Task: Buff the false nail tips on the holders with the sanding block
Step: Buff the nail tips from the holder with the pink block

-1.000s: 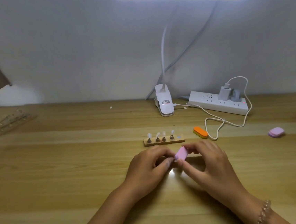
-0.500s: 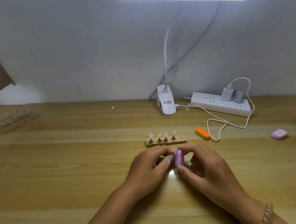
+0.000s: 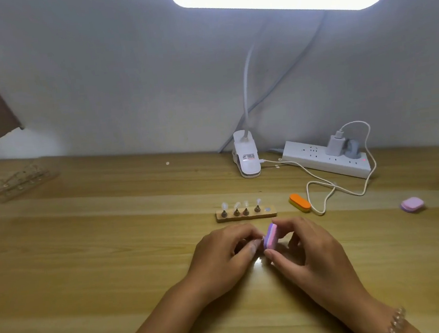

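Two hands meet on the desk (image 3: 88,259). My right hand (image 3: 309,249) pinches the sanding block (image 3: 271,238). My left hand (image 3: 221,257) is curled, and I can't tell what it holds.

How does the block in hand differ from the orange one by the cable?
The pink-and-purple sanding block is pinched on edge by the right hand; the orange block lies flat on the table, untouched. The sanding block is nearer the camera, the orange block farther back beside the white cable. Both are small rounded pads.
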